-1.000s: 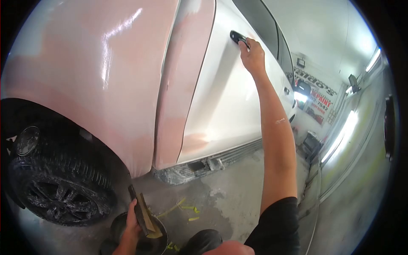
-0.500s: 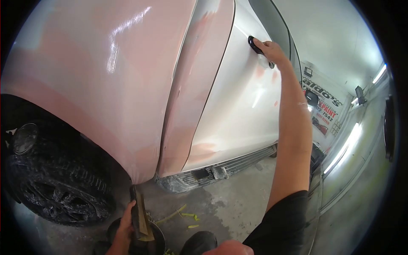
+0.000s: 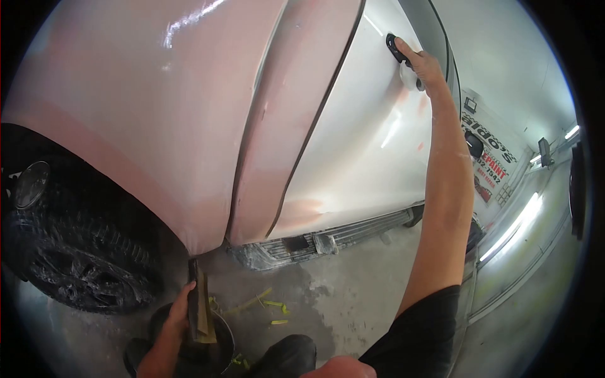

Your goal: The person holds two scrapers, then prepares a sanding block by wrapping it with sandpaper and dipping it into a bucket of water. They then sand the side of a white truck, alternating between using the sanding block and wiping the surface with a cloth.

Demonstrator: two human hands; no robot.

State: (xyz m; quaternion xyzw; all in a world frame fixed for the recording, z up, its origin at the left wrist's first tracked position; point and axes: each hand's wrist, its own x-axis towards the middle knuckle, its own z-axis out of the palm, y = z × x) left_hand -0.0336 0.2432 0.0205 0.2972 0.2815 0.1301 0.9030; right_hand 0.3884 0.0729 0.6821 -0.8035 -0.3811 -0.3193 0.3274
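Your right hand (image 3: pixel 425 68) is curled around the black door handle (image 3: pixel 396 47), and if that wet-looking grip slips mid-pull, your outstretched arm could jerk the pale door (image 3: pixel 359 132). Down low, your left hand (image 3: pixel 181 307) is closed on the long dark block (image 3: pixel 193 296) with its tan sheet (image 3: pixel 204 309), upright over the bucket (image 3: pixel 232 345); its top sits right at the pink panel's (image 3: pixel 145 126) lower corner, touching or not I can't tell, so a wrist twist could nick that edge.

Glossy black door handle (image 3: pixel 393 48), slanted, on white door (image 3: pixel 359 145), far right, long dark block (image 3: pixel 193 299) beside tan sheet (image 3: pixel 203 309), nearly upright, near left
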